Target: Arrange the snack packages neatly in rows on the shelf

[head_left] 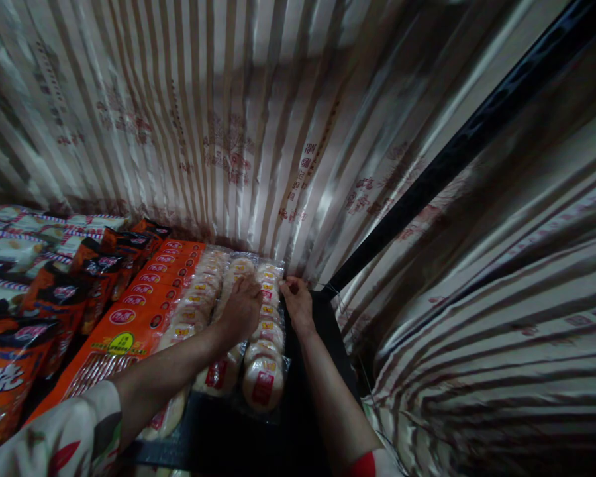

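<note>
The left hand (242,306) is laid flat on a clear pack of round cakes (263,344), fingers spread and pressed on its far end — nothing is gripped. The right hand (296,299) is curled at the pack's far right corner, against the black shelf edge (328,331); whether the wrapper is pinched cannot be told. The pack is seen on the shelf, just beside orange packets (144,311), with a striped curtain (238,132) behind.
</note>
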{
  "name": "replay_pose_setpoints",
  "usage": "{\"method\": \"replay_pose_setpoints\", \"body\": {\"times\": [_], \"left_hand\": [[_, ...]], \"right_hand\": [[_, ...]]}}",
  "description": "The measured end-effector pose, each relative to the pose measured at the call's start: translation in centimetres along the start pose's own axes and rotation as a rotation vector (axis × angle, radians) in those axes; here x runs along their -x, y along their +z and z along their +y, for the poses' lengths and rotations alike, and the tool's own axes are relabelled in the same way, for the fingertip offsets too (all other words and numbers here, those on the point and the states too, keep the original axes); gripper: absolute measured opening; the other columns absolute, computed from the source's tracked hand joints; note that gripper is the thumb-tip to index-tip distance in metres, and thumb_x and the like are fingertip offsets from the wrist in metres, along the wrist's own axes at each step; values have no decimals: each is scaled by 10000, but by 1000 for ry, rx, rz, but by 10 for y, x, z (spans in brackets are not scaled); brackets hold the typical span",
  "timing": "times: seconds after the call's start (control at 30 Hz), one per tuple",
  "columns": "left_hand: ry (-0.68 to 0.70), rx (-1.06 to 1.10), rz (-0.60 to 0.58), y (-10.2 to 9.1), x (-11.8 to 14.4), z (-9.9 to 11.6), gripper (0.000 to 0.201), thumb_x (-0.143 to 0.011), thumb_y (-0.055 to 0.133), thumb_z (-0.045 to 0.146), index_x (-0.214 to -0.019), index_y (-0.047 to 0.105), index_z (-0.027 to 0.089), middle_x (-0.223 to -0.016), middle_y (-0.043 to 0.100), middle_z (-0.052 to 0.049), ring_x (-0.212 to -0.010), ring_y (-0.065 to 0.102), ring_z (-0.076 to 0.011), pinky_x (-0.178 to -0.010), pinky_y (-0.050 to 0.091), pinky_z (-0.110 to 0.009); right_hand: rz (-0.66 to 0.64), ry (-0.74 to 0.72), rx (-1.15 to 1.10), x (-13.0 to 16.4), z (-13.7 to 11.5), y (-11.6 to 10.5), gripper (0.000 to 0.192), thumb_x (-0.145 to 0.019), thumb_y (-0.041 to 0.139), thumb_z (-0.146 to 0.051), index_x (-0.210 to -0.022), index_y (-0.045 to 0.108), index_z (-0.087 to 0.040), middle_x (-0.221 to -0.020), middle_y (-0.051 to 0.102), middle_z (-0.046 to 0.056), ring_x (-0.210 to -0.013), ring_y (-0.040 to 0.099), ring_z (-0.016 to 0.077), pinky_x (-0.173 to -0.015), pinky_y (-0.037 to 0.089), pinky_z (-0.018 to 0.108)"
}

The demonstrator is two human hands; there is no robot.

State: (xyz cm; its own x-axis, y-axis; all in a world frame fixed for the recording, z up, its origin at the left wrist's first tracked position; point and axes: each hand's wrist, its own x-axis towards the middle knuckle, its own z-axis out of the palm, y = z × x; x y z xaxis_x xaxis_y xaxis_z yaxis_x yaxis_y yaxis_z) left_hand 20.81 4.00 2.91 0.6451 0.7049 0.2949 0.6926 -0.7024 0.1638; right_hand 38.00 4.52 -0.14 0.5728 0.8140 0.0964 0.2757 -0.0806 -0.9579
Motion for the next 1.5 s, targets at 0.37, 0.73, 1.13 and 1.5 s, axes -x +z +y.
{"method": "replay_pose_setpoints", "body": {"times": [0.37, 0.73, 1.13, 1.5], "left_hand": [[-36, 22, -42, -8, -2, 2, 283, -853, 449, 147, -1057, 642, 106, -1207, 604, -124, -1305, 378, -307, -1135, 218, -506], [-80, 37, -49, -9, -4, 2, 311, -835, 478, 149, -1122, 595, 132, -1201, 606, -111, -1309, 378, -297, -1123, 232, -493], [37, 48, 37, -3, 2, -1, 232, -840, 466, 131, -1006, 628, 147, -1133, 588, -123, -1245, 398, -261, -1100, 276, -450], [2, 48, -59, -14, 1, 6, 252, -859, 447, 145, -1033, 624, 102, -1144, 588, -156, -1222, 410, -269, -1061, 323, -461]], "right_hand": [[-186, 87, 113, 35, 12, -25, 269, -616, 663, -473, -701, 644, -218, -682, 650, 0, -646, 565, 159, -611, 412, 266], [-144, 55, -148, 34, 7, -13, 226, -605, 659, -406, -639, 574, -200, -583, 515, -50, -560, 439, 103, -555, 369, 228], [-71, 9, 6, 27, 8, -4, 243, -693, 588, -461, -719, 581, -220, -666, 612, -18, -626, 537, 137, -629, 436, 251], [-176, 116, 269, 64, 1, -40, 340, -686, 613, -572, -679, 645, -234, -692, 666, 0, -681, 596, 174, -627, 418, 273]]}}
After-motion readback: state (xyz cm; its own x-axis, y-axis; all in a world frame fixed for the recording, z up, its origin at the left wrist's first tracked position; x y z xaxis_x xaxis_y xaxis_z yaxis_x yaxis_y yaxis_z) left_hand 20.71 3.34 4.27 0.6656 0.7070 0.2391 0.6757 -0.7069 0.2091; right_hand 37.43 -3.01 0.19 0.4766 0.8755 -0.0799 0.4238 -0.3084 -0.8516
